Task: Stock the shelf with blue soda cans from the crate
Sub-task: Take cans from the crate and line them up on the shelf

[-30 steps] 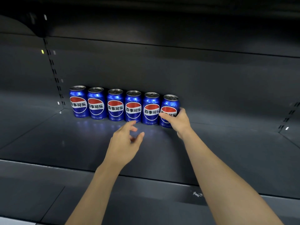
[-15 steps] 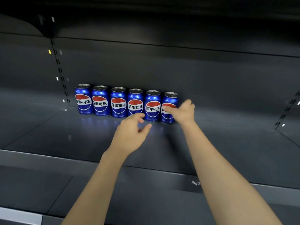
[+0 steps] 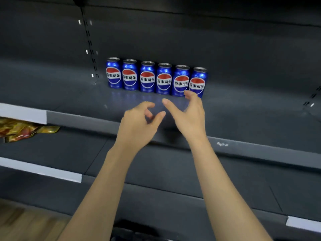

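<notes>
Stock on the shelf stands at six blue soda cans, upright in a single row along the back edge, labels facing out, each touching or just beside its neighbour. The row begins near the slotted upright toward the shelf's left end; the whole run of the back edge to the right of the last can is unfilled, as is the front of the shelf.

Both hands are clear of the cans and hold nothing. The left hand hangs over the front edge with fingers loosely curled, thumb and forefinger apart. The right hand is spread, thumb and fingers arched, its fingertips just in front of the rightmost can (contact cannot be confirmed; it looks apart).

Judgement: task is partly done. One short row is placed and no can is in hand, so the next can must be fetched. The crate is not clearly in view. A gold snack packet lies on the lower shelf at left.
</notes>
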Demonstrator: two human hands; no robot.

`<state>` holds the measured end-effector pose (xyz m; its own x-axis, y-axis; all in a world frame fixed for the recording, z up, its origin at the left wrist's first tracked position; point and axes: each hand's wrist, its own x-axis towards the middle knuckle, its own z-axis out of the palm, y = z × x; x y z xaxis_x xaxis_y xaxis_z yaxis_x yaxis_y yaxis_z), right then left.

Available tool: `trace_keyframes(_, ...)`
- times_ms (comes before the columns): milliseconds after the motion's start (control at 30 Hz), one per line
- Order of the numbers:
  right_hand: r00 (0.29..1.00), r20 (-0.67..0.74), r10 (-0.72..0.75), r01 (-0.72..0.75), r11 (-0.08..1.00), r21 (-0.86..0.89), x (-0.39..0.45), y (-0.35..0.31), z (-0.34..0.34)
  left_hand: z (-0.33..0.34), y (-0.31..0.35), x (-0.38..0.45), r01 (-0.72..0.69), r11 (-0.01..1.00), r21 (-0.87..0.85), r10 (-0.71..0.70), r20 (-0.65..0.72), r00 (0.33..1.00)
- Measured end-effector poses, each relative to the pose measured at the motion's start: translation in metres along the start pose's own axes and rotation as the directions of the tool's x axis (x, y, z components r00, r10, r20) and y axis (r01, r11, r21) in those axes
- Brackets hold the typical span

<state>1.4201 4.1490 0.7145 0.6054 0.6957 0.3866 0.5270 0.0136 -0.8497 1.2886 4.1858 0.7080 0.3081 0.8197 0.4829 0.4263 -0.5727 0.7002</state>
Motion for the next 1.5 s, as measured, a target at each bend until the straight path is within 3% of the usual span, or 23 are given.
trace_keyframes(267, 0.998, -0.058, 0.001, 0.001, 0.999, 0.044, -0.109, 0.007, 0.061, -0.038, -0.061, -0.089, 0.204, 0.978, 0.036, -0.205, 0.018, 0.979)
trace_keyframes(433, 0.994, 0.084, 0.067, -0.063, 0.997, -0.049, -0.171, 0.043, 0.089, -0.04, -0.11, -0.141, 0.311, 0.946, 0.088, -0.319, 0.097, 0.943)
trace_keyframes(600, 0.951, 0.215, 0.223, -0.193, 0.969, -0.153, -0.229, 0.096, 0.116, -0.026, -0.169, -0.205, 0.469, 0.866, 0.176, -0.497, 0.188, 0.847)
trace_keyframes(733, 0.86, 0.333, 0.387, -0.298, 0.91, -0.288, -0.277, 0.147, 0.139, -0.011, -0.218, -0.257, 0.548, 0.78, 0.303, -0.623, 0.289, 0.727)
trace_keyframes(900, 0.744, 0.409, 0.528, -0.327, 0.822, -0.467, -0.34, 0.214, 0.171, 0.015, -0.279, -0.318, 0.658, 0.657, 0.368, -0.754, 0.314, 0.577)
trace_keyframes(1100, 0.538, 0.528, 0.657, -0.297, 0.734, -0.61, -0.411, 0.306, 0.218, 0.054, -0.368, -0.398, 0.707, 0.512, 0.488, -0.857, 0.344, 0.383)
trace_keyframes(1233, 0.41, 0.579, 0.705, -0.194, 0.687, -0.7, -0.44, 0.371, 0.244, 0.085, -0.431, -0.45, 0.7, 0.439, 0.564, -0.893, 0.362, 0.268)
trace_keyframes(1500, 0.237, 0.618, 0.75, 0.153, 0.599, -0.786, -0.481, 0.504, 0.303, 0.167, -0.543, -0.518, 0.681, 0.37, 0.632, -0.924, 0.328, 0.198)
